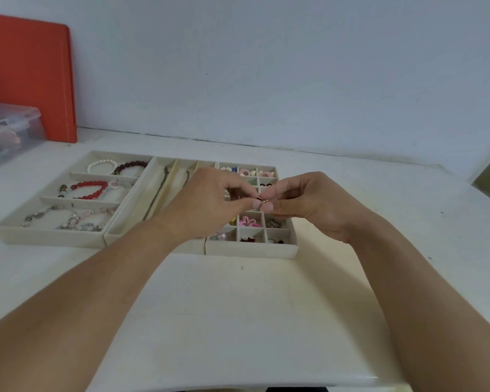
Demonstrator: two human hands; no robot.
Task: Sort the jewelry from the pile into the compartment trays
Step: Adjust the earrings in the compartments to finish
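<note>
At the far left a clear lidded plastic storage box [7,131] sits on the white surface [238,321], with a flat orange plastic board [31,77] standing upright behind it against the pale wall. Next along lies the cream three-row bracelet tray [51,236]: its back row holds a white pearl bracelet [101,166] beside a dark maroon beaded bracelet [130,166], the middle row a red beaded bracelet [89,189], and the front row a tangle of silver and pale pink chain bracelets [65,219]. Touching its right side is a cream tray of long narrow channels [119,222] with a thin dark chain [156,193] stretched along one channel. The left hand [210,205] hovers over this tray's right part, fingers curled inward, thumb and forefinger pinching a small gold-coloured ring [261,201]. The ring is held in the air above the cream grid tray of small square compartments [252,248], which adjoins the channel tray on its right. Visible cells hold a pink flower-shaped piece [247,222], a metal ring cluster [274,222] in the cell just right of it, and small colourful pieces in the back row. The right hand [314,205] meets the left from the opposite side, its fingertips also pinching the same ring, the remaining fingers loosely curled.
</note>
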